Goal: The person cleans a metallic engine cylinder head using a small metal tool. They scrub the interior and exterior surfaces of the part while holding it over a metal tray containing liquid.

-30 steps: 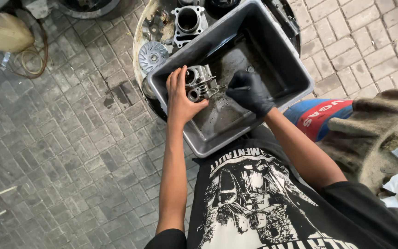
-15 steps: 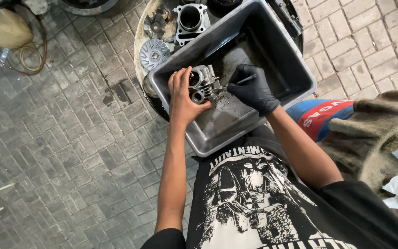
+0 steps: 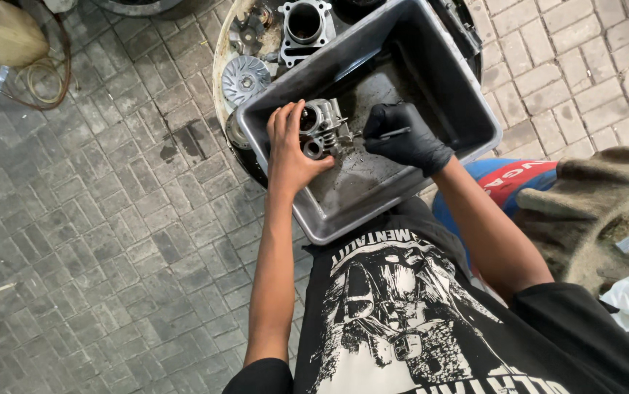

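1. Since the earlier frames, the right hand (image 3: pixel 405 138) has drawn back a little from the engine part and now holds a thin dark tool (image 3: pixel 386 134) with its tip at the part's side; the left hand (image 3: pixel 290 149) has stayed wrapped on it.
2. The cylinder head (image 3: pixel 323 128), a grey cast-metal part with round ports, sits inside the grey plastic tub (image 3: pixel 431 87), near the tub's left wall.
3. The left hand, bare, is closed around the cylinder head from the left. The right hand, in a black glove, is closed narrow on the tool.
4. Handling judgement: the part looks heavy, rigid and oily, so likely slippery; grip the solid outer body, not the thin fins.
5. Surroundings: a cylinder block (image 3: pixel 304 22) and a finned round pulley (image 3: pixel 245 80) lie beyond the tub on a round tabletop (image 3: pixel 221 51). The tub's walls restrict access from the sides.
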